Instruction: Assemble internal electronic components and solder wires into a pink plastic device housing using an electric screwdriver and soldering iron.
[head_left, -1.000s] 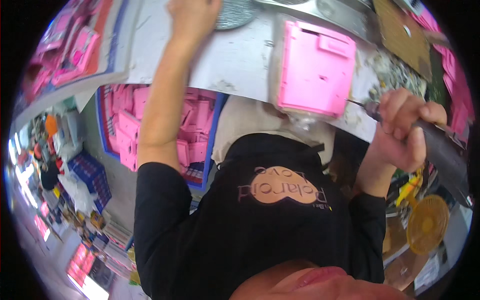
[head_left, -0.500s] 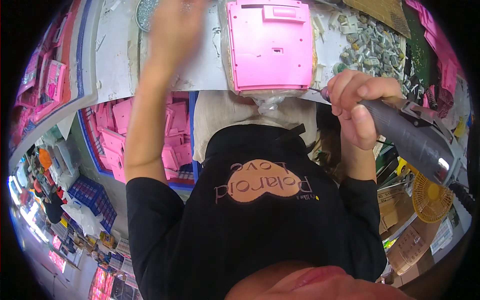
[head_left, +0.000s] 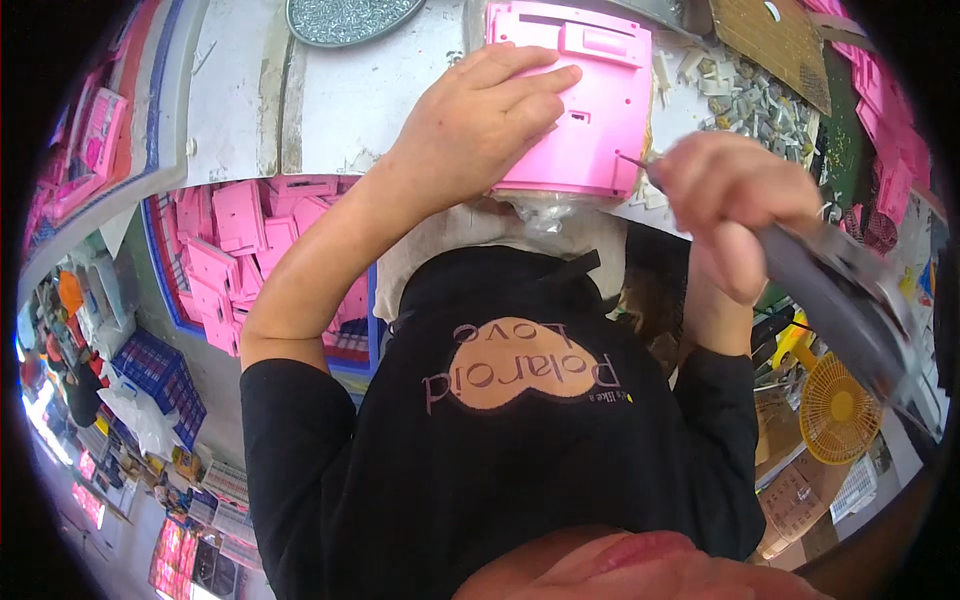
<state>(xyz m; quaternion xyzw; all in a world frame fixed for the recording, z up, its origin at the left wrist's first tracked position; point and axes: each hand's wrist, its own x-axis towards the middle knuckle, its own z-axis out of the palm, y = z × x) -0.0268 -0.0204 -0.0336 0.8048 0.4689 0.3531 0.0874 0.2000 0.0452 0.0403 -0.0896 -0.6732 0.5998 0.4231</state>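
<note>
A pink plastic housing [head_left: 585, 150] with small screw holes lies on clear plastic wrap on the white bench. My left hand [head_left: 490, 118] rests on its left side, palm down and fingers stretched across the surface. In my right hand [head_left: 735, 200], somewhat blurred, is a dark grey electric screwdriver [head_left: 830, 290], gripped around its front end. The thin bit points left, its tip at the lower right corner of the housing; whether it touches a screw there is too small to tell.
A round metal dish [head_left: 352, 43] of small screws stands at the far left. Loose white and grey parts [head_left: 755, 115] lie right of the housing, beside brown cardboard [head_left: 775, 50]. Below the bench, a blue crate [head_left: 165, 270] holds pink housings. A yellow fan [head_left: 842, 408] is at lower right.
My left hand has come from near the screw dish onto the pink housing. The screwdriver's bit has moved from beside the housing's edge to over its lower right corner.
</note>
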